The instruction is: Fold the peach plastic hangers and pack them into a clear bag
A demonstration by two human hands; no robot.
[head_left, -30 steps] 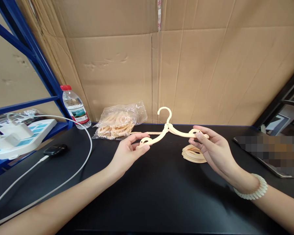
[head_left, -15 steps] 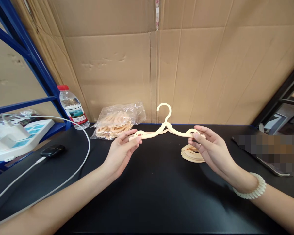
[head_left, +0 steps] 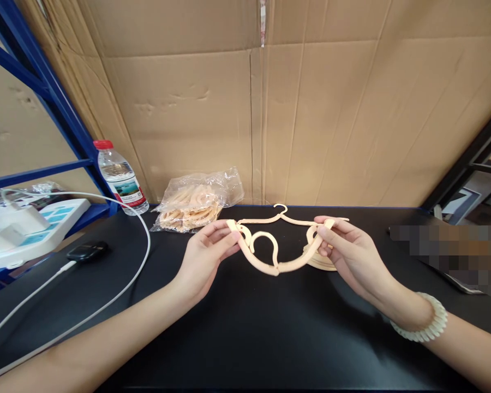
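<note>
I hold a cream plastic folding hanger (head_left: 270, 265) above the black table (head_left: 249, 333). My left hand (head_left: 207, 256) pinches its left end and my right hand (head_left: 346, 254) pinches its right end. The hanger's middle sags toward me in a U, with the hook curled inside it. A second thin hanger (head_left: 286, 217) lies flat on the table just behind. A stack of folded hangers (head_left: 325, 262) sits under my right hand.
A clear bag of more hangers (head_left: 196, 204) lies at the back by the cardboard wall. A water bottle (head_left: 120, 177), a power strip with chargers (head_left: 20, 229), a white cable (head_left: 118, 289) and a small black device (head_left: 85, 251) sit left. A blurred flat object (head_left: 445, 251) lies right.
The hanger was spread with its hook upright; now its centre has swung down toward me and the hook points inward. Both hands kept hold of the ends.
</note>
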